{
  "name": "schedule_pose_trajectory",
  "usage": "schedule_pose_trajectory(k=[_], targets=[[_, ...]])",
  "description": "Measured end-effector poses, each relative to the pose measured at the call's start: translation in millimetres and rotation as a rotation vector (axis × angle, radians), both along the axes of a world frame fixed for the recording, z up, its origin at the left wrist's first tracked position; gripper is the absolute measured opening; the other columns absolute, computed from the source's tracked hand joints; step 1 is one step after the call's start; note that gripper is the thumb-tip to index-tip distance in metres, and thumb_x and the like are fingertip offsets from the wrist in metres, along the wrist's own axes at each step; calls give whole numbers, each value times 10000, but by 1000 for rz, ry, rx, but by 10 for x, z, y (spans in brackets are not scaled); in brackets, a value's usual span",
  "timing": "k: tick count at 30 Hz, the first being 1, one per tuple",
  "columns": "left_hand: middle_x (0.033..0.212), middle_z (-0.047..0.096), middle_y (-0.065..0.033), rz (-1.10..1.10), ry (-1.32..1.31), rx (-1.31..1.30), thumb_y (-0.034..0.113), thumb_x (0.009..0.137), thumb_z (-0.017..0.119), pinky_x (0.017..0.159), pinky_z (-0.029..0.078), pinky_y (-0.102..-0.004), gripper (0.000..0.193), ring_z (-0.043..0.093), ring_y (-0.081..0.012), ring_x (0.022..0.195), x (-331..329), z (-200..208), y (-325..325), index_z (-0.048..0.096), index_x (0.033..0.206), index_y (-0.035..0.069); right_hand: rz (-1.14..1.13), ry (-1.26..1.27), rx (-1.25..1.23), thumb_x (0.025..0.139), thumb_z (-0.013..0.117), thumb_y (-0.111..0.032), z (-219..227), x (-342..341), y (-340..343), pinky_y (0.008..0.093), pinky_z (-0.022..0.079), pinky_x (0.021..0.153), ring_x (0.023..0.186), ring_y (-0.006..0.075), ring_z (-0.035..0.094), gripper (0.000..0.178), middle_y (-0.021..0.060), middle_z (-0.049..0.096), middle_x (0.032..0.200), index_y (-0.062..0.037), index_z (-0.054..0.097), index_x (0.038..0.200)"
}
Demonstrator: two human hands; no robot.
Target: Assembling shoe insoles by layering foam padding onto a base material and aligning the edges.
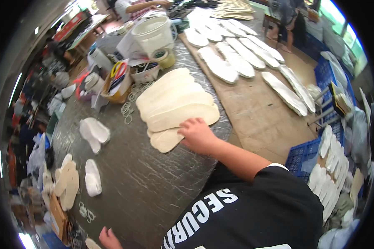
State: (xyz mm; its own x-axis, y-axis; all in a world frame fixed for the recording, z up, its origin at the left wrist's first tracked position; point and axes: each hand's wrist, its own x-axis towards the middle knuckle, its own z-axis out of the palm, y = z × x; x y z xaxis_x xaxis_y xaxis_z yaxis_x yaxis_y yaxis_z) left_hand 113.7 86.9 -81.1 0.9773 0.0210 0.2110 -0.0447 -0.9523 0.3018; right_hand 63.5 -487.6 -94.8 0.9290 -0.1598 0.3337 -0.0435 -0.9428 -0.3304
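Observation:
A fanned row of cream insoles [174,101] lies on the dark table, the pieces overlapping. At its near right corner is my right hand [198,135], its fingers curled over the edge of the nearest insole [166,141] and closed on it; the thumb's grip is partly hidden. My left hand [109,238] shows only in part at the lower edge, over the table's near side. Its visible fingers are apart, with nothing seen in them. Left of the row lie white insoles [94,133] and a wrapped white bundle [93,177].
Beyond the row stand a white bucket [153,35], a box of scissors [117,81] and a tape roll [164,57]. Elastic bands [129,112] lie beside them. White insoles [237,54] cover a brown board [245,106] at the right. A blue crate [299,157] stands nearby; other people work farther off.

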Motion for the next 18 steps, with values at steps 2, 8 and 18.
schedule_pose_trajectory(k=[2,8,18], targets=[[1057,657,-195,-190,80,-71,50,775,683,931,457,-441,318,577,-365,1041,74,46,-1003,667,1085,-20,-197,181,60,781,720,-236,264,-76,-379,432,425,947,1120,282,559,305,95,637,1152,-111,671,1055],[1022,665,-125,-1026,103,-75,89,732,736,896,454,-424,321,587,-330,1003,228,-81,-2816,651,1035,27,-708,179,-277,744,723,-124,290,-321,-1819,398,492,855,1008,293,619,187,113,659,993,-89,704,927],[1039,660,-106,-1102,63,-100,135,789,706,860,466,-417,226,586,-304,999,629,-100,-3328,659,986,35,-476,-154,-56,687,748,-58,136,-232,-2074,431,468,871,1028,320,577,209,131,636,1003,-44,699,890]])
